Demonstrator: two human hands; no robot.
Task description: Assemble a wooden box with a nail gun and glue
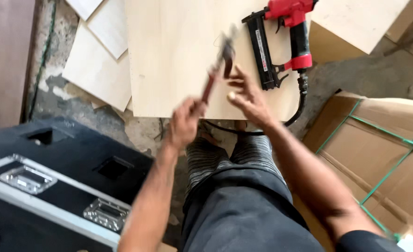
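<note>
The left hand (pixel 184 122) is clenched around the reddish handle of a hammer (pixel 218 69), whose dark head is blurred above the near part of a pale plywood board (pixel 178 51). The hammer rises slantwise from the fist, up and to the right, and its head sits just beside the fingertips of the right hand (pixel 247 95). The right hand rests on the board near its front edge, fingers pinched together as if on something very small; what it grips is too small to tell.

A red and black nail gun (pixel 281 42) lies on the same board, just right of the right hand, and its black hose (pixel 299 105) curls down off the board's edge toward the person's knees. More plywood offcuts (pixel 96 65) lie on the concrete floor (pixel 52 88) to the left of the board. A black case with metal edging and recessed handles (pixel 52 177) stands near the left arm. On the right lies a flat cardboard box (pixel 379 144) bound with green strapping.
</note>
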